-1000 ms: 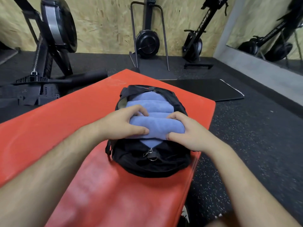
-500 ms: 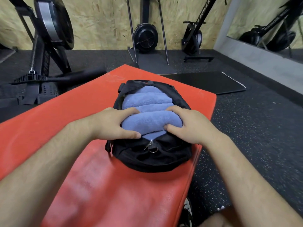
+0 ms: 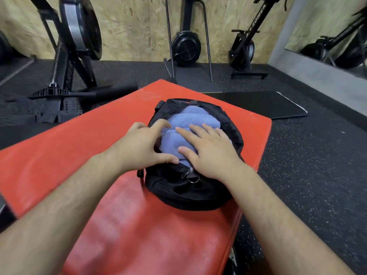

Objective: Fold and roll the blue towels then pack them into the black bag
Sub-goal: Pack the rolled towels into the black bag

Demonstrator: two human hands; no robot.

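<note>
Three rolled blue towels (image 3: 193, 122) counted in the open top of the black bag (image 3: 184, 193), possibly more underneath; farthest roll mostly hidden under the bag's far rim. Bag lying on red mat (image 3: 135, 225), toward its right side, long axis pointing away from the wearer. Zip open, zip pull (image 3: 189, 173) with metal ring resting at the near end of the opening.

Right hand (image 3: 210, 153) laid palm down on the nearest roll, fingers (image 3: 186, 135) straight and spread, tips reaching the second roll, thumb against the roll's near edge. Much of the nearest roll covered by it.

Left hand (image 3: 139, 147) at the left rim of the opening, index finger (image 3: 160, 124) stretched onto the second roll, thumb (image 3: 168, 160) lying along the near edge of the nearest roll. Remaining fingers hidden behind the hand; hold on rim or towel not determinable.

Both forearms cut off by the bottom edge. Shoe (image 3: 233, 261) partly visible below the mat's right edge. Rowing machine (image 3: 69, 46) at left blurred and cropped; black floor mat (image 3: 258, 104) beyond.
</note>
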